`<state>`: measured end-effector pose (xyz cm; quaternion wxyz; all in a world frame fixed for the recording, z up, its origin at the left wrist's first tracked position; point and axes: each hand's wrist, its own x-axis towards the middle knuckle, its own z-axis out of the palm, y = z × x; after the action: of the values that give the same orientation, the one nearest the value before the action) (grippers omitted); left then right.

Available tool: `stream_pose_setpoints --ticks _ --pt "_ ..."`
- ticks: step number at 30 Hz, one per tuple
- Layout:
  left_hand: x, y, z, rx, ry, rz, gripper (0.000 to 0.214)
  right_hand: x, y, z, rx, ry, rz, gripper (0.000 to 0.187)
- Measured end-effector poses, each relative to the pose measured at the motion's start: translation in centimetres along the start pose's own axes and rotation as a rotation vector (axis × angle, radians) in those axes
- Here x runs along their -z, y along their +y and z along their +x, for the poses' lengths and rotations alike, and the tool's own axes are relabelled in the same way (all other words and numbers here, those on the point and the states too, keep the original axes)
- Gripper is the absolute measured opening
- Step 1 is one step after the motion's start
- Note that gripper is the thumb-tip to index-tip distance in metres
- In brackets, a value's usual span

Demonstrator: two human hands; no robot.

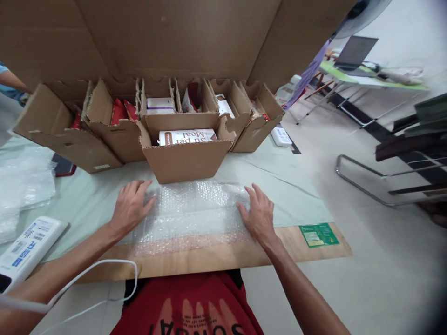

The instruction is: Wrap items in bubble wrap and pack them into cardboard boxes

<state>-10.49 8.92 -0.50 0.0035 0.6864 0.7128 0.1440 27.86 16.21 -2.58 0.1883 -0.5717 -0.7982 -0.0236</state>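
Observation:
A sheet of clear bubble wrap [195,209] lies flat across the front of the table, its near edge over the bare wooden strip. My left hand [131,207] rests at its left edge, thumb and fingers apart. At the right edge my right hand [258,211] touches the wrap, with its fingers spread. Just beyond the wrap stands an open cardboard bin [188,160], holding a white box [188,136] printed "Su-per Meal".
Behind stand several cardboard bins [104,139] with red packets [118,111] and boxes, backed by a tall cardboard panel [174,37]. More bubble wrap [24,186] and a white labelled device [31,251] lie left. A white cable [101,263] crosses my left forearm.

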Motion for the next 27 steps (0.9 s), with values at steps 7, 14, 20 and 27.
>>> stream_pose_setpoints --ticks 7,14,20,27 --pt "-1.2 -0.1 -1.7 -0.564 -0.255 -0.029 0.058 0.5 -2.3 0.2 0.330 -0.277 0.101 0.044" --pt "0.2 -0.6 -3.0 -0.621 -0.317 -0.179 0.047 4.2 -0.6 -4.0 0.506 -0.348 0.269 0.044" --pt "0.7 0.2 -3.3 -0.623 -0.454 -0.256 0.068 1.8 -2.0 -5.4 0.590 -0.163 0.284 0.029" --pt "2.3 -0.5 -4.5 -0.460 -0.483 -0.383 0.062 5.3 -2.8 -0.5 0.231 -0.359 0.338 0.028"
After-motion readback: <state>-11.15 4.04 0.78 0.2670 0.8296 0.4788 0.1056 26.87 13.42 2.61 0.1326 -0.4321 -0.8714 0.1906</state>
